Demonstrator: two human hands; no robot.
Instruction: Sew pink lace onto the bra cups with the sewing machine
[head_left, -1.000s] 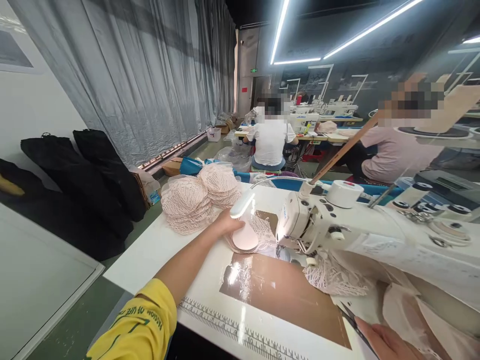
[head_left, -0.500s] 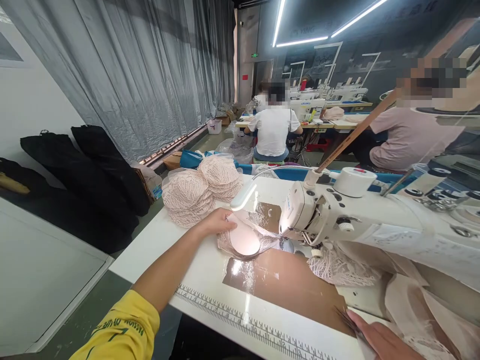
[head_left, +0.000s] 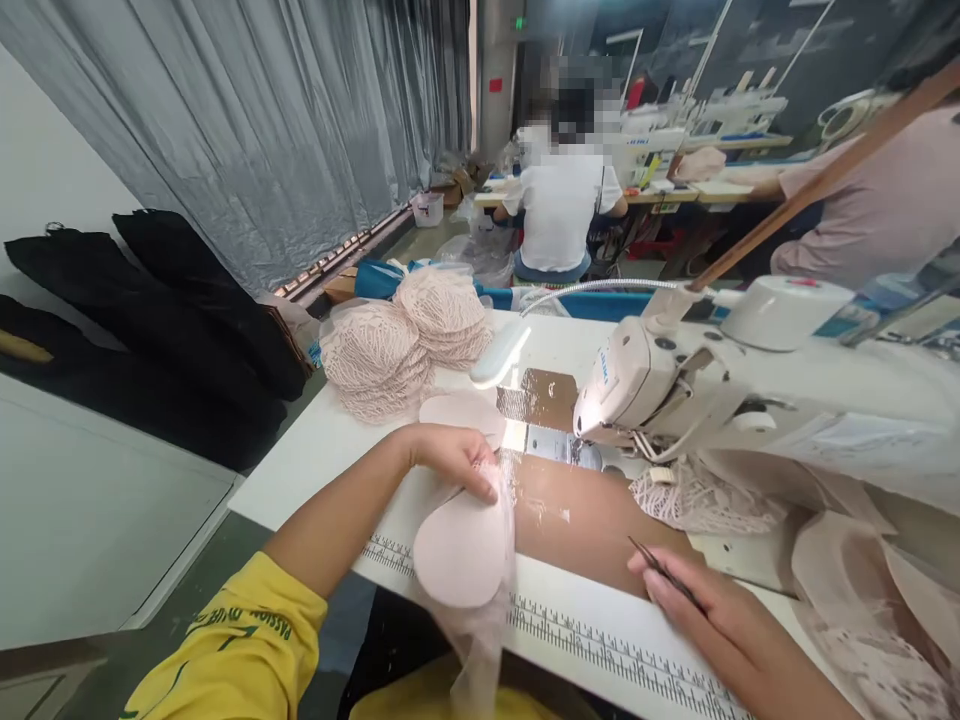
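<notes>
My left hand [head_left: 454, 458] is closed on a pale pink bra piece [head_left: 461, 550] with padded cups and sheer mesh. One cup lies on the table behind the hand; the other hangs toward the front edge, with mesh trailing below it. Dark tweezers [head_left: 667, 577] are gripped in my right hand [head_left: 709, 610], their tips pointing left over the brown plate [head_left: 574, 520]. The sewing machine [head_left: 622, 375] stands beyond, its needle area to the right of the bra piece.
Two stacks of lace cups [head_left: 375, 360] sit at the table's back left. A lamp [head_left: 502, 355] reaches over the table. Lace and mesh fabric [head_left: 847, 570] lies on the right. A printed ruler [head_left: 600, 645] runs along the front edge. A person in white [head_left: 559, 210] sits ahead.
The bra piece has come away from the needle area toward me and now hangs turned at the front edge. My right hand has moved left and up with the tweezers. The view has shifted.
</notes>
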